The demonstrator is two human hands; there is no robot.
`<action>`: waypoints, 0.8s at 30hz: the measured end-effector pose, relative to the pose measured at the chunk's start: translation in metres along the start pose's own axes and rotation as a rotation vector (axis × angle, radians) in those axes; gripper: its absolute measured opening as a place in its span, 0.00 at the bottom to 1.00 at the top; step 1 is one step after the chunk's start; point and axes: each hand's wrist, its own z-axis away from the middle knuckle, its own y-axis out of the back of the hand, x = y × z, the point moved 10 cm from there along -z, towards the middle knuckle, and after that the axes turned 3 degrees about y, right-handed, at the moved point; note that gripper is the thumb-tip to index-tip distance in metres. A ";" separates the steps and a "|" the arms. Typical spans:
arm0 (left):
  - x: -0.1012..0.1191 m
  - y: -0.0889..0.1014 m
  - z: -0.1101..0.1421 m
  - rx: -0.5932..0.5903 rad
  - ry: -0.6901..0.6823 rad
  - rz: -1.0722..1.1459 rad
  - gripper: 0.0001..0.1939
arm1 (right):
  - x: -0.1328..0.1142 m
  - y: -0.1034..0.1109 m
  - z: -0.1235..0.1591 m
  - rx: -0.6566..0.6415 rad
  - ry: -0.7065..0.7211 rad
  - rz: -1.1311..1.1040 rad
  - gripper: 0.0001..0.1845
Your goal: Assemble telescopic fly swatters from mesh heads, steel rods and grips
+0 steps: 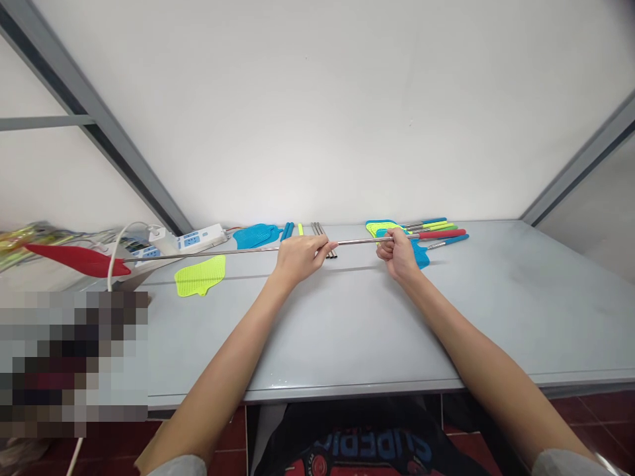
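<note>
Two hands show on my feed, both closed around the steel shaft (357,242) of a telescopic fly swatter: the left hand (297,258) curled shut mid-shaft, the right hand (397,254) gripping just beside the red handle (441,234). The red mesh head (74,260) juts past the grey table's (397,317) left end. A yellow-green mesh head (200,276) lies on that table, nearer me than the shaft; a blue mesh head (255,236) lies at its far edge.
</note>
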 end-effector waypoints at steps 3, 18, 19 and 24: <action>-0.002 0.001 0.001 0.000 0.000 -0.002 0.22 | -0.001 -0.001 0.001 -0.010 0.004 -0.005 0.16; -0.007 0.004 0.001 -0.048 0.014 0.012 0.24 | -0.003 -0.006 0.003 -0.032 0.005 -0.018 0.17; -0.006 0.004 0.001 -0.045 0.009 0.013 0.23 | -0.004 -0.004 0.003 -0.026 0.012 -0.023 0.17; 0.006 0.002 0.001 -0.040 -0.041 0.032 0.22 | -0.006 0.004 -0.001 0.001 0.034 -0.051 0.19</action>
